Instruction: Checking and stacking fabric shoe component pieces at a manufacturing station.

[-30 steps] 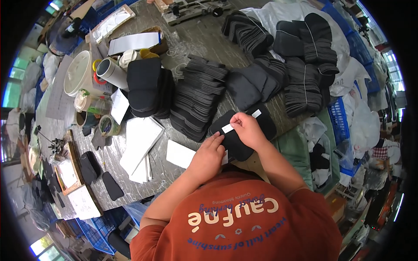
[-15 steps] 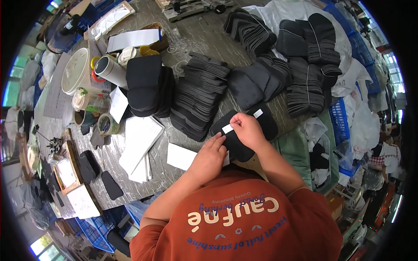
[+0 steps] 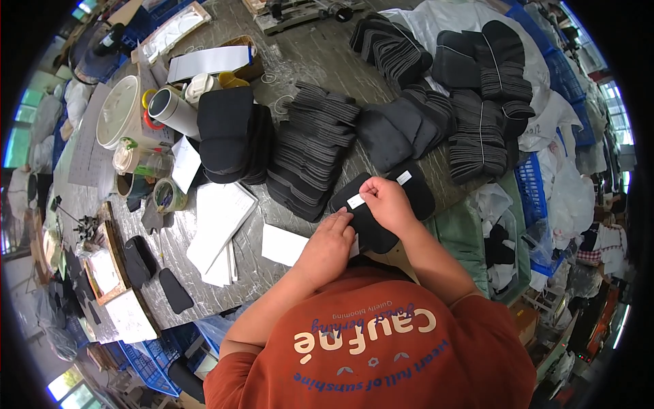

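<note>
Directly before me on the table edge lies a black rounded pad (image 3: 371, 228) with a small white label (image 3: 355, 202) near its top. The fingers of my right hand (image 3: 390, 206) are pinched together at the label's right end. My left hand (image 3: 332, 240) rests on the pad's left side, fingers stretched toward the label and lying close together. Beneath that hand a white paper sheet (image 3: 281, 245) shows on both sides of it. Just right of my right hand, partly covered, is another black pad (image 3: 417, 194) bearing its own white label (image 3: 404, 177).
Beyond my hands stand stacks of black pads (image 3: 310, 150), some tied in bundles (image 3: 479, 140) at the right. White papers (image 3: 218, 225), a steel tumbler (image 3: 176, 112) and a white bucket (image 3: 117, 112) are to the left. A blue crate (image 3: 531, 187) is at the right.
</note>
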Action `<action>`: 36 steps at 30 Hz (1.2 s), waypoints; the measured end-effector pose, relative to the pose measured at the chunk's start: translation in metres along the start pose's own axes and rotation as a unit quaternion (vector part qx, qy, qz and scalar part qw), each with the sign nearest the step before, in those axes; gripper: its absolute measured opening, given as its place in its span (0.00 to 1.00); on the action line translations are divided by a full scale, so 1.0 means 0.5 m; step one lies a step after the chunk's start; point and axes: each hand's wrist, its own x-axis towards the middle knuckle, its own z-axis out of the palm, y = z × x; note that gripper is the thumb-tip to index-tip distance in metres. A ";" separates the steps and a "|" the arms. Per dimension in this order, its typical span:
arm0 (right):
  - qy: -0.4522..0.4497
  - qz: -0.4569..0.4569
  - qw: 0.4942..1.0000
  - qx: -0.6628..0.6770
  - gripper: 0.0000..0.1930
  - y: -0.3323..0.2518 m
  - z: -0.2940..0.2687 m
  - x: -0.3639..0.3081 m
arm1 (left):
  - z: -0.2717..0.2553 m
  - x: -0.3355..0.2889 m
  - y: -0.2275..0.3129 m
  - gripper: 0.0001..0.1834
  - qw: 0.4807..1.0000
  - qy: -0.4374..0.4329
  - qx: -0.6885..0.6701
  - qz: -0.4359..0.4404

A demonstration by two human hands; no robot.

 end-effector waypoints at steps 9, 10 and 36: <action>0.049 -0.008 0.998 0.039 0.14 0.005 0.002 -0.009 | 0.005 0.004 0.008 0.08 0.999 -0.028 0.042 -0.010; 0.048 -0.007 0.998 0.039 0.14 0.001 0.001 -0.011 | 0.007 0.002 0.009 0.08 0.998 -0.031 0.057 -0.011; 0.130 -0.081 0.988 0.013 0.08 0.053 -0.005 0.013 | -0.001 -0.017 0.016 0.05 0.997 -0.021 -0.058 -0.040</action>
